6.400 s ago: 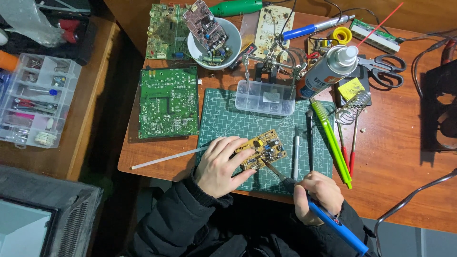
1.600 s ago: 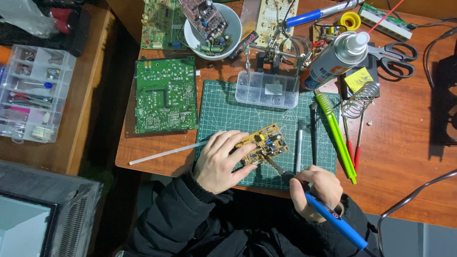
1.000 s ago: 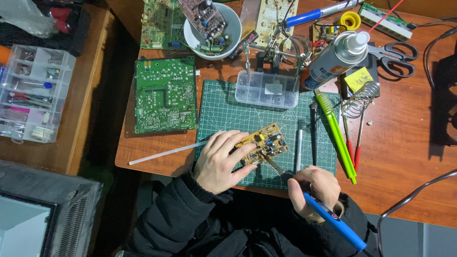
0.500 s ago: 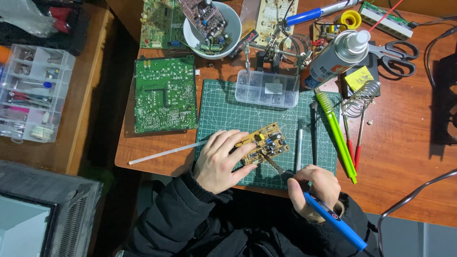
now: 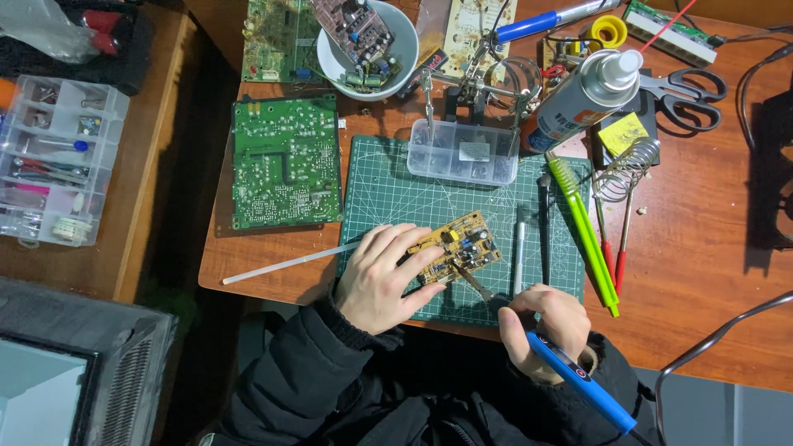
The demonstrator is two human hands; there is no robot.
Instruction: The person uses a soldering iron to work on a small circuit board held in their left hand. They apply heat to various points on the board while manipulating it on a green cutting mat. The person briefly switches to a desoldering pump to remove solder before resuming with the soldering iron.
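Head view, looking down at a wooden desk [image 5: 702, 272] with a green cutting mat [image 5: 388, 186] on it. Left hand [image 5: 382, 277] lies flat on the mat, fingers spread a little and pressing down on the near-left edge of a small yellow circuit board [image 5: 458, 252], which sits tilted on the mat near its front edge. Right hand [image 5: 549, 326] has its fingers clamped round a blue soldering iron [image 5: 578, 381], held like a pen; the metal tip reaches up-left and touches the yellow board's lower right part. Iron's blue handle runs down-right past the desk edge. Both sleeves are black. Just right of the board, a white pen-like stick [image 5: 519, 256] and a black one [image 5: 544, 227] lie upright on the mat. Green tool [image 5: 582, 231] and two red-handled probes [image 5: 611, 256] lie at the mat's right edge, beside a coiled wire iron stand [image 5: 625, 169]. Clear parts box [image 5: 463, 153] at the mat's far edge. Large green circuit board [image 5: 286, 161] left of the mat, well apart from the hands. White rod [image 5: 289, 263] lies at an angle near the left wrist. White bowl [image 5: 326, 45] with boards in it, spray can [image 5: 578, 99], black scissors [image 5: 690, 87] at the back. Clear compartment organiser [image 5: 54, 161] on a side table to the left.
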